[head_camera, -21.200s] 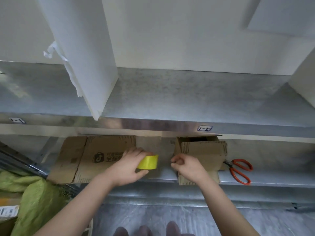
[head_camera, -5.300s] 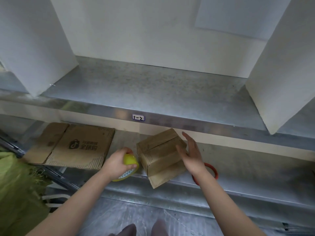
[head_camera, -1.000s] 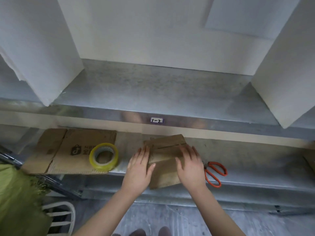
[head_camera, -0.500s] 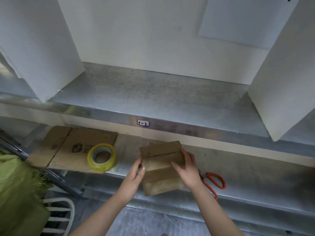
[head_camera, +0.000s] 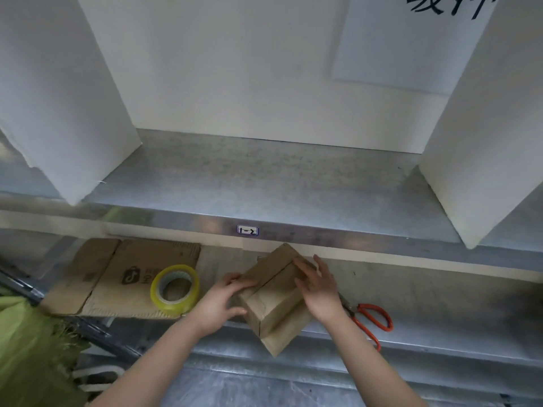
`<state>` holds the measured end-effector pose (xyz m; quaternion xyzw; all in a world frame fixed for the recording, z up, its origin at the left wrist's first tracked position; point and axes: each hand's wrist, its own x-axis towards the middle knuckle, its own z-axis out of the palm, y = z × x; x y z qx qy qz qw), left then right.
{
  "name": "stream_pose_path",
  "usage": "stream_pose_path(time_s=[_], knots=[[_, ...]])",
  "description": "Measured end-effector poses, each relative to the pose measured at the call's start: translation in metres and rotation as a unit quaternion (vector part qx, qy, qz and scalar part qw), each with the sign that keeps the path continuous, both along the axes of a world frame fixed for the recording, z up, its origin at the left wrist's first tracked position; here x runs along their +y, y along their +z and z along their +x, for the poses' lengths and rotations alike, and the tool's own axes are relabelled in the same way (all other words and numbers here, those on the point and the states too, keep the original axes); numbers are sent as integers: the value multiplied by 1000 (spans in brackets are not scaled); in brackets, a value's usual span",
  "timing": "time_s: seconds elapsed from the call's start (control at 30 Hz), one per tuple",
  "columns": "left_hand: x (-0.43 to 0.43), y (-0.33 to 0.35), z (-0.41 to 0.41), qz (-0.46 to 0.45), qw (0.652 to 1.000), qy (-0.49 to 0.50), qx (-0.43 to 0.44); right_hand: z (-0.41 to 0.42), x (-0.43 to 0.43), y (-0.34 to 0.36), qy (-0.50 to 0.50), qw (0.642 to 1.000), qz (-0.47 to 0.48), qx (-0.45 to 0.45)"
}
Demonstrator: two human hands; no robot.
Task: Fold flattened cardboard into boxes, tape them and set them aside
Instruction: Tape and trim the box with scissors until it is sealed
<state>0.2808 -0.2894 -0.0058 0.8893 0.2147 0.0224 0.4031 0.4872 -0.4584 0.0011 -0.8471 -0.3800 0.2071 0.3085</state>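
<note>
Box (head_camera: 270, 304) now askew, no longer square-on

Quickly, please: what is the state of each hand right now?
Left hand: holding the box, fingers and thumb around its edge.
Right hand: open, flat on the box.

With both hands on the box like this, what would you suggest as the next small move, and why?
Probably lift the box clear and set it aside. Both the left hand and right hand are on it, the tape lies on the flat cardboard, and the box's near corner overhangs the shelf edge.
</note>
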Motion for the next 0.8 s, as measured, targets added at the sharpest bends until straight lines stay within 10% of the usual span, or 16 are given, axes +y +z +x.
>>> stream_pose_path(time_s=[0.13,0.27,0.8], knots=[[-30,-13,6,45,995,60,-61,-32,-23,-6,-119,983,143,-3],[-61,-14,6,61,992,74,-81,-67,-39,-11,-33,977,141,154],[-36,-4,-2,193,981,-3,-5,-66,-11,-17,11,999,20,-34]])
